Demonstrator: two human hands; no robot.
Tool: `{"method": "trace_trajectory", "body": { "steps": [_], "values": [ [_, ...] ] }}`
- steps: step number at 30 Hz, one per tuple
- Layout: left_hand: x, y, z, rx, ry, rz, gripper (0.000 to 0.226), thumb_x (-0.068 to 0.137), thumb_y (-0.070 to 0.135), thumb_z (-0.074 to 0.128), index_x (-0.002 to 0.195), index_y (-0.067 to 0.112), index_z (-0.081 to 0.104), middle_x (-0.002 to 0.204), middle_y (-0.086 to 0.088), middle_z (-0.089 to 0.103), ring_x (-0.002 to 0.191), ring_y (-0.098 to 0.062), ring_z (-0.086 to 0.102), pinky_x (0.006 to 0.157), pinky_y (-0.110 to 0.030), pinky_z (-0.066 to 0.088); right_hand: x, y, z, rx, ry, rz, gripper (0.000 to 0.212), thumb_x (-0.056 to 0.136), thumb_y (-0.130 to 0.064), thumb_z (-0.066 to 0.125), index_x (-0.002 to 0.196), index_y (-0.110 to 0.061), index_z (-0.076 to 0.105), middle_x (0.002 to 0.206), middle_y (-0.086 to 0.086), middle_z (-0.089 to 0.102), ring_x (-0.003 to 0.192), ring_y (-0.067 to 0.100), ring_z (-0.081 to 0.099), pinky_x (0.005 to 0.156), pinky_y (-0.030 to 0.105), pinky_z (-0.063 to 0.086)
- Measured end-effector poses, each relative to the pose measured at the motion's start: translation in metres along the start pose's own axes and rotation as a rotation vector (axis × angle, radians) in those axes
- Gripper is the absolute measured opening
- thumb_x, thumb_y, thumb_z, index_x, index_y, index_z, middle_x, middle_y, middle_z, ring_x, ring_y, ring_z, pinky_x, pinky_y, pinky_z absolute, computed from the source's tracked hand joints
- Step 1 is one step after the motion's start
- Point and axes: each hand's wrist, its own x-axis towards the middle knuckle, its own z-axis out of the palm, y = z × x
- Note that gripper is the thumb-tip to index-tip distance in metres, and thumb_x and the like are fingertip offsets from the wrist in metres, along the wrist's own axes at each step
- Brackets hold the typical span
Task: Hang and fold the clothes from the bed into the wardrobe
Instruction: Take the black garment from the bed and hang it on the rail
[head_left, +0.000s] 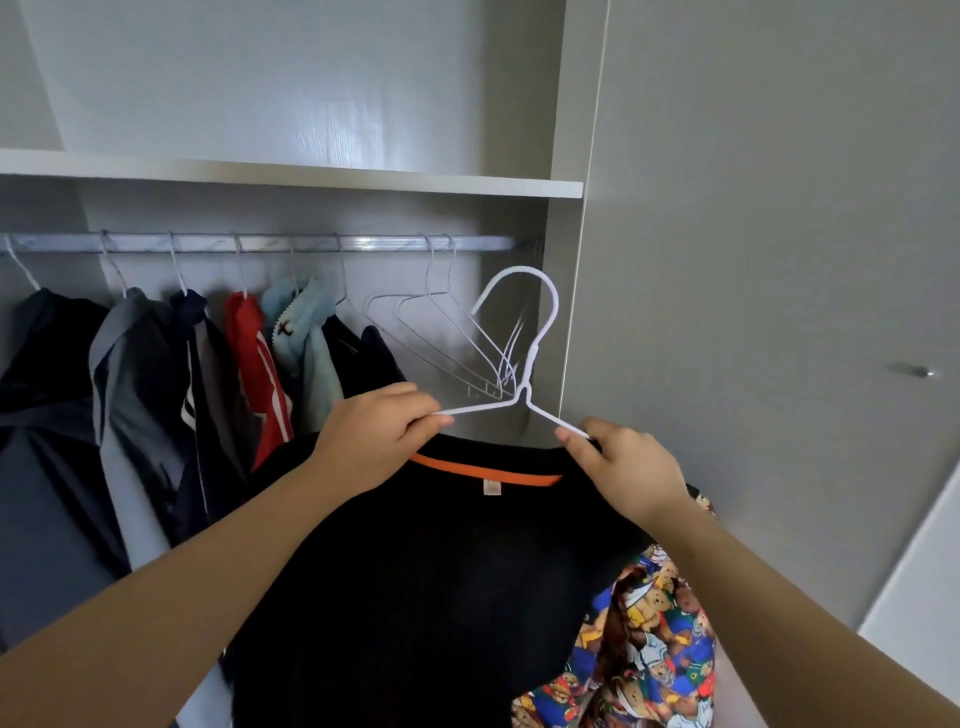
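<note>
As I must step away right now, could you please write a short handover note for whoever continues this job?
Left hand: pinches one arm of the white hanger.
Right hand: pinches the other arm, at the collar.
The black shirt hangs from that hanger in front of the open wardrobe. The hook is not yet on the rail.
A bear-print garment shows behind the shirt; what holds it is unclear.
Done: several hung clothes are on the rail.
Left: hook this hanger on, then the bear-print garment. The bed is out of view.
</note>
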Motion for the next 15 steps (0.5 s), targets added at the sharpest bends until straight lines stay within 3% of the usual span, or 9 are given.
{"method": "trace_trajectory", "body": {
  "steps": [4,8,11,15],
  "values": [
    [-0.007,0.005,0.013,-0.062,-0.055,0.02,0.027,0.094,0.035,0.051,0.084,0.014,0.066,0.075,0.003,0.056,0.072,-0.01,0.052,0.061,-0.03,0.043,-0.006,0.008,-0.01,0.144,-0.178,0.022,0.047,0.093,-0.045,0.048,0.057,-0.017,0.038,0.051,-0.006,0.04,0.055,0.012,0.042,0.055,0.029,0.034],
    [-0.014,0.007,0.029,-0.032,-0.198,0.034,0.033,0.095,0.039,0.045,0.091,0.015,0.066,0.078,0.001,0.062,0.077,-0.014,0.056,0.071,-0.034,0.046,-0.013,0.009,-0.017,0.408,-0.442,0.053,0.039,0.091,-0.032,0.058,0.059,-0.015,0.044,0.044,-0.009,0.032,0.037,0.004,0.03,0.042,0.019,0.027],
    [-0.011,0.01,0.039,0.078,-0.333,0.032,0.03,0.094,0.044,0.043,0.098,0.026,0.067,0.086,0.007,0.064,0.085,-0.012,0.058,0.075,-0.03,0.045,-0.019,0.012,-0.02,0.433,-0.5,0.117,0.036,0.09,-0.03,0.06,0.061,-0.013,0.048,0.042,-0.008,0.034,0.034,0.004,0.031,0.039,0.016,0.026],
    [-0.014,0.019,0.053,-0.065,-0.403,-0.094,0.022,0.091,0.039,0.052,0.108,0.029,0.062,0.089,0.014,0.054,0.085,-0.007,0.054,0.077,-0.027,0.047,-0.027,0.028,-0.026,0.396,-0.515,0.227,0.035,0.09,-0.027,0.061,0.059,-0.015,0.049,0.051,-0.004,0.041,0.046,0.008,0.038,0.047,0.019,0.03]
  ]
}}
